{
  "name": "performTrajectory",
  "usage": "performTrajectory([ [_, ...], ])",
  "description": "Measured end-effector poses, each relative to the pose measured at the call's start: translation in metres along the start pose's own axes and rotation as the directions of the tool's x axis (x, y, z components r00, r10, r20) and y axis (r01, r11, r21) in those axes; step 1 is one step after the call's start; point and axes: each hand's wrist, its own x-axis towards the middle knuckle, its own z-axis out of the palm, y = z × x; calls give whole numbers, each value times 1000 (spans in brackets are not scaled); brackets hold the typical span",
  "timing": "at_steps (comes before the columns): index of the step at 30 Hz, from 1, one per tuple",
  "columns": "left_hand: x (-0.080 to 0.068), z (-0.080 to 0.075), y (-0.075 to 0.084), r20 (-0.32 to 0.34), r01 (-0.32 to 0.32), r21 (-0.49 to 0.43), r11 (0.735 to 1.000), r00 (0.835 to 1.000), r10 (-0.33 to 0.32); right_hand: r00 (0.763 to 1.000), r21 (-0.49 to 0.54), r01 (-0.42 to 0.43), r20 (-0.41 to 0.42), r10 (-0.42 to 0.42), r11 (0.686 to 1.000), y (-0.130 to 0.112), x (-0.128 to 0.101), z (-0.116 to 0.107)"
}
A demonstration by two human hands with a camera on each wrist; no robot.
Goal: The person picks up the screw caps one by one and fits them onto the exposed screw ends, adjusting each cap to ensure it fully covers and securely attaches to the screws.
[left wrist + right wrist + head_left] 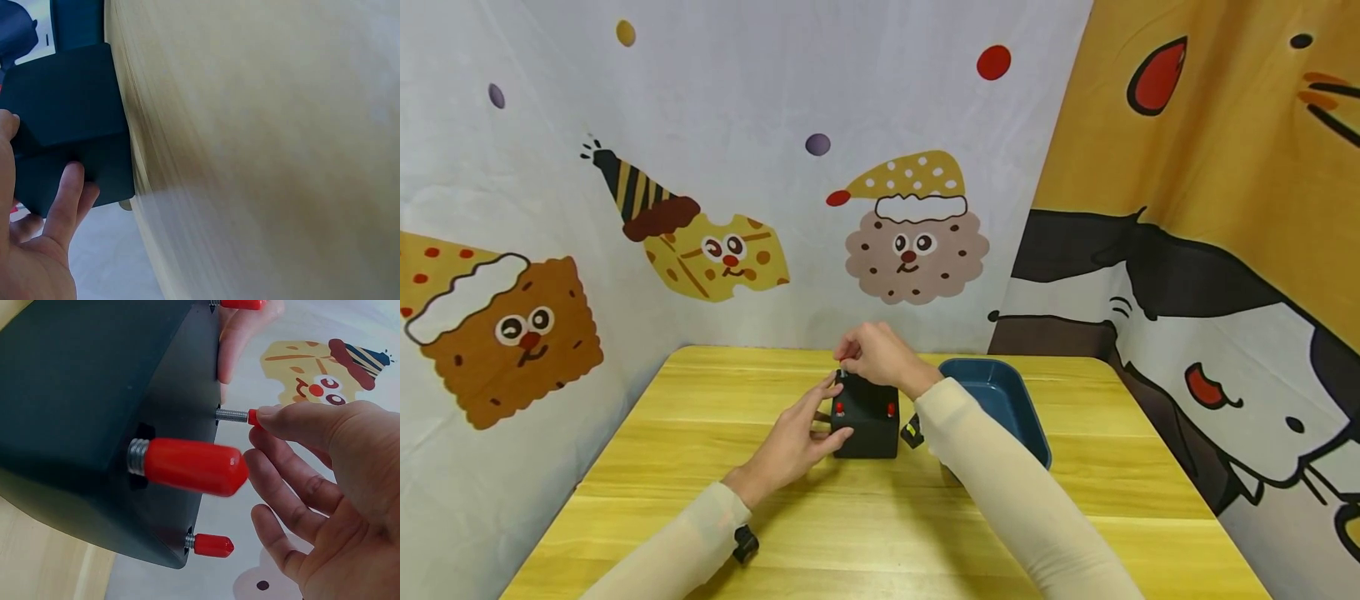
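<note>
A black box (868, 437) stands on the table, with red-capped screws sticking out of its top near the corners. My left hand (790, 446) steadies it from the left, thumb at the near side and fingers spread along the left side toward the far corner. Over the far left corner, my right hand (880, 354) pinches the red cap (252, 417) of one screw between thumb and index finger. Bare thread shows between that cap and the box in the right wrist view. Another red-capped screw (194, 465) looms closest to that camera; its neighbour (214, 545) stands at the lower corner.
A dark blue tray (1036, 421) sits right of the box, partly hidden by my right forearm. The wooden table (820, 542) ends at the back against a cartoon-printed cloth (760, 83). A black wrist camera (745, 543) juts from my left sleeve.
</note>
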Motion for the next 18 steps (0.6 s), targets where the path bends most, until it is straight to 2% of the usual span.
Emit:
performTrajectory([
  [12,1,0,-1,6,3,-3,1000,1000,-3,996,-27,55,74,-53,998,2,3,-2],
  [18,0,0,0,10,7,-9,1000,1000,-7,993,-84,84,88,-77,993,3,3,-3],
])
